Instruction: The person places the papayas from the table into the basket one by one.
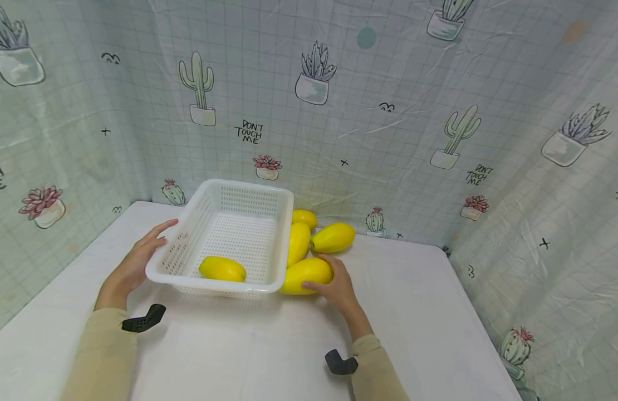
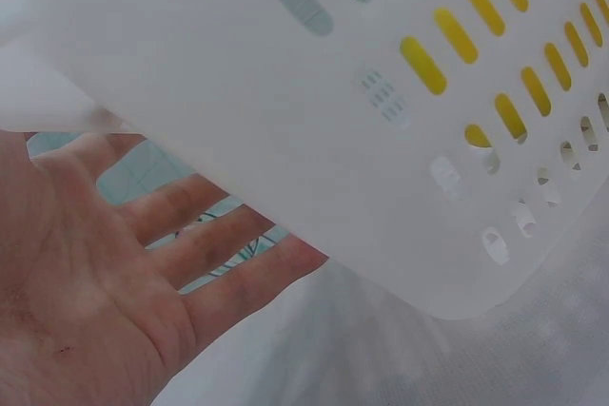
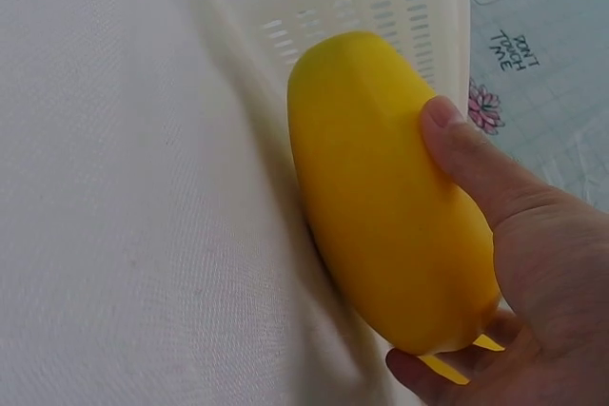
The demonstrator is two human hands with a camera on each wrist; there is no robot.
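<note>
A white plastic basket (image 1: 214, 284) with slotted walls stands on the table, one oblong yellow fruit (image 1: 222, 269) lying inside near its front wall. My left hand (image 1: 133, 267) is at the basket's left side, its fingers extended along the wall; the left wrist view shows the palm (image 2: 86, 282) and spread fingers at the basket's edge. Just right of the basket, my right hand (image 1: 339, 284) grips another oblong yellow fruit (image 3: 381, 197) between thumb and fingers. In the right wrist view the thumb lies along its side and the fingertips curl round its near end.
Behind the held fruit, more yellow fruits lie beside the basket: one upright along its wall (image 1: 299, 243), one further back (image 1: 304, 218) and one to the right (image 1: 334, 238). A cactus-print curtain (image 1: 339, 139) hangs round the white table (image 1: 414, 312).
</note>
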